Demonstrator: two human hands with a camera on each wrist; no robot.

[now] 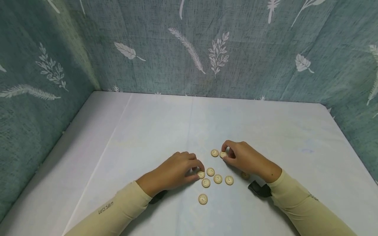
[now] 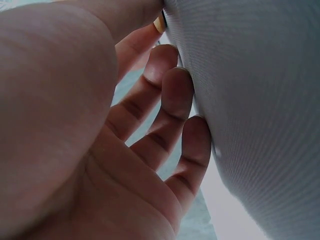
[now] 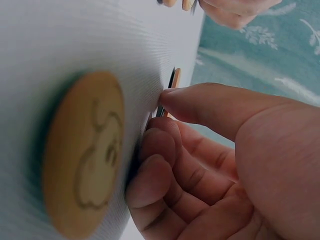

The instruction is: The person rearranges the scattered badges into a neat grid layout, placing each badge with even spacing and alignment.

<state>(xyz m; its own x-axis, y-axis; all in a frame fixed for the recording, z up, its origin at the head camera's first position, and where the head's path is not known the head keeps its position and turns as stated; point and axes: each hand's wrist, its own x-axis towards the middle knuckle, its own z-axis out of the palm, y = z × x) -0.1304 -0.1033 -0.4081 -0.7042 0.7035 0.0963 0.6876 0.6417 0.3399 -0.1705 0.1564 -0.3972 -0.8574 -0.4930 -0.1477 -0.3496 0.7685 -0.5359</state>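
On the white tabletop [image 1: 159, 124], the left hand [image 1: 177, 168] is pinching one tan disc [image 1: 201, 175] and the right hand [image 1: 246, 157], apart from it, another disc [image 1: 223, 154], both edgewise, presumably because such thin pieces are offering fingertips little else.

Behind my left hand [image 1: 174, 170], my cream arm sleeve [image 1: 125, 203] reads "Lets Slim", the second word blurred; behind my right hand [image 1: 249, 159], the matching sleeve [image 1: 304, 203] bears lettering [image 1: 313, 196] too foreshortened to read.
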